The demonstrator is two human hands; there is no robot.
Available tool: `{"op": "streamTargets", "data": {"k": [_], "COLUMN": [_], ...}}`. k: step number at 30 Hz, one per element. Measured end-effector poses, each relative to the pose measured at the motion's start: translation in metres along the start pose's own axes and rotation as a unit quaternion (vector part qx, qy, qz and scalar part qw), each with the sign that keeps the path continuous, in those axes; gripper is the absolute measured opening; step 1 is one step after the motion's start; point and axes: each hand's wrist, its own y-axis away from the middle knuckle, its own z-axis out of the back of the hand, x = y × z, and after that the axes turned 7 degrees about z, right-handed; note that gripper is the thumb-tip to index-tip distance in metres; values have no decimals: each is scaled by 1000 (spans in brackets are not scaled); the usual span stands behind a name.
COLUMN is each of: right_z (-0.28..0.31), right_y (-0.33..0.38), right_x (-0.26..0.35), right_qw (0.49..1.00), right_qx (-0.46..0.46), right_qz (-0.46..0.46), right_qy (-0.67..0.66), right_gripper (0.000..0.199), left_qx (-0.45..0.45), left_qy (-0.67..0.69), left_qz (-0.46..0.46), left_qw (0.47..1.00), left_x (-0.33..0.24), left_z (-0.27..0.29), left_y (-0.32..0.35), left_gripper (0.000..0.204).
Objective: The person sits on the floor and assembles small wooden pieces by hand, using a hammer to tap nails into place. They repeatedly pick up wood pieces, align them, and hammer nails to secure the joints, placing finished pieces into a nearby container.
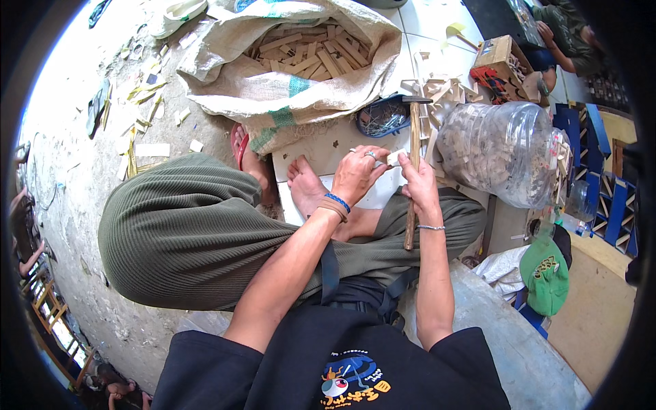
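Note:
My right hand (420, 181) is closed around the wooden handle of a hammer (414, 130), its head pointing away from me. Between that hand's thumb and fingers sits a small pale piece of wood (394, 158). My left hand (357, 176) is closed in a pinch, its fingertips against or very close to the wood piece's left end. What those fingertips hold, if anything, is too small to make out. A ring and wrist bands show on the left hand. Just beyond both hands stands a dark blue basket (384, 117) with what look like nails.
A woven sack (294, 113) of wood strips (321, 55) stands ahead. To the right lie a large clear plastic bottle (495, 147), wood offcuts (447, 90), a cardboard box (502, 58) and a green cap (544, 277). Another person's hand (547, 33) shows at the upper right.

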Motion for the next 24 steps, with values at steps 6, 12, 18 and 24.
{"op": "streamTargets", "data": {"k": [6,12,18,24], "right_z": [0,0,-2,-5], "right_y": [-1,0,-4,-11], "right_x": [0,-2,-11,-22], "right_qw": [1000,1000,997,989], "right_qx": [1,-3,-30,-45], "right_qz": [14,28,66,121], "right_qy": [0,-4,39,68], "right_gripper": [24,24,24,26], "left_qx": [-3,-6,-23,-63], "left_qy": [5,5,21,53], "left_qz": [6,1,2,31], "left_qw": [1000,1000,1000,996], "left_x": [0,-1,-6,-12], "left_z": [-2,-2,1,-3], "left_y": [-2,-1,0,4], "left_gripper": [26,27,30,26]}}
